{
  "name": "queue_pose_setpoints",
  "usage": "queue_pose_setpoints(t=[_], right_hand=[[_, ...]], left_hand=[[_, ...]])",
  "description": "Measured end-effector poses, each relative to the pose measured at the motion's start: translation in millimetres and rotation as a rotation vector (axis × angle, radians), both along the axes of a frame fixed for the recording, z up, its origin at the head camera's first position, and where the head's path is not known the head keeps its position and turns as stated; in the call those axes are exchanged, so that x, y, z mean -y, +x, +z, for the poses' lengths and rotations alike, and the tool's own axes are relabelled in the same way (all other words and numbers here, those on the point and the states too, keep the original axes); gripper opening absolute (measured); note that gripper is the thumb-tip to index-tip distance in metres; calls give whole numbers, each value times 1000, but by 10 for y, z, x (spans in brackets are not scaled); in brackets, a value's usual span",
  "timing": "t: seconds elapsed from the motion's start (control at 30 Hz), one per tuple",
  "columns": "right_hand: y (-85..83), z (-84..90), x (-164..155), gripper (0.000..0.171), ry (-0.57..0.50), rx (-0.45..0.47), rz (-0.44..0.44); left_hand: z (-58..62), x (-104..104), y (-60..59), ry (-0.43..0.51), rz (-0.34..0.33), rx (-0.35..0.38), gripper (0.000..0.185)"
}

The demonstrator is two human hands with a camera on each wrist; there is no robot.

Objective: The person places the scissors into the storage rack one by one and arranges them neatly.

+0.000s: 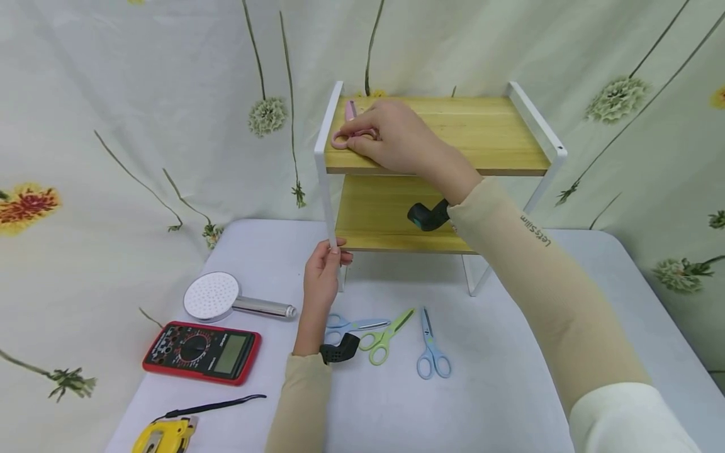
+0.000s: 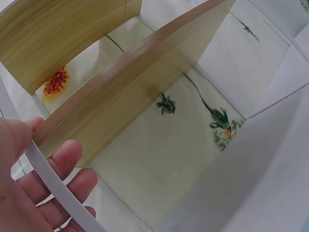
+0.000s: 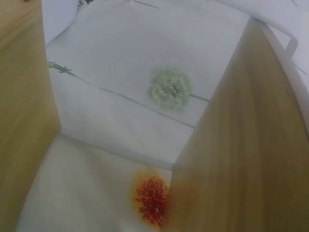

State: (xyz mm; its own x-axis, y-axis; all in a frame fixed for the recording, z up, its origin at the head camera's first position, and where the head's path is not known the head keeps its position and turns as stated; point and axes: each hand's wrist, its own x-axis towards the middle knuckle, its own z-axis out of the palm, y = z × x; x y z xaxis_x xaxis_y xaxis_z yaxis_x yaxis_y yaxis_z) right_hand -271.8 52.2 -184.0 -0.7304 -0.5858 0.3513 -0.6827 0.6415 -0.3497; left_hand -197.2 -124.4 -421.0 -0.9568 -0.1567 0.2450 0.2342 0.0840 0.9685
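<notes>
A two-tier shelf with wooden boards (image 1: pixel 453 129) and a white metal frame (image 1: pixel 325 141) stands on the table. At the left end of its top board, my right hand (image 1: pixel 391 135) pinches a pair of pink scissors (image 1: pixel 350 111), blades pointing to the back. My left hand (image 1: pixel 323 274) grips the frame's front left upright at the lower board (image 1: pixel 391 214). In the left wrist view, the fingers (image 2: pixel 67 157) curl round the white upright (image 2: pixel 60 191). The right wrist view shows only the boards and the cloth behind, with the right hand out of sight.
Before the shelf lie blue scissors (image 1: pixel 362 324), green scissors (image 1: pixel 391 335) and another blue pair (image 1: pixel 430 349). On the left are a shower head (image 1: pixel 212 296), a red multimeter (image 1: pixel 202 352) and a yellow tape measure (image 1: pixel 164 435) with a black strap. Flowered cloth (image 1: pixel 170 94) hangs behind.
</notes>
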Motion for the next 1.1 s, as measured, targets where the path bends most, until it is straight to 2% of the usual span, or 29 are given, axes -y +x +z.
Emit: queue_pose_setpoints(t=[0.3, 0.73, 0.8, 0.9, 1.0, 1.1], right_hand=[[19, -15, 6, 27, -17, -37, 45], [36, -20, 4, 35, -17, -67, 23], [64, -38, -15, 37, -48, -139, 14], [215, -147, -76, 34, -197, -320, 46], [487, -360, -220, 26, -335, -481, 113], [773, -666, -429, 21, -388, -537, 151]], left_hand=[[6, -3, 11, -15, 10, 2, 25], [1, -1, 4, -7, 2, -2, 25], [-4, 0, -7, 0, -6, -2, 25], [-8, 2, -11, 12, -17, -3, 25], [-6, 6, -9, 16, -24, -6, 26], [6, 14, -16, 9, -20, -14, 26]])
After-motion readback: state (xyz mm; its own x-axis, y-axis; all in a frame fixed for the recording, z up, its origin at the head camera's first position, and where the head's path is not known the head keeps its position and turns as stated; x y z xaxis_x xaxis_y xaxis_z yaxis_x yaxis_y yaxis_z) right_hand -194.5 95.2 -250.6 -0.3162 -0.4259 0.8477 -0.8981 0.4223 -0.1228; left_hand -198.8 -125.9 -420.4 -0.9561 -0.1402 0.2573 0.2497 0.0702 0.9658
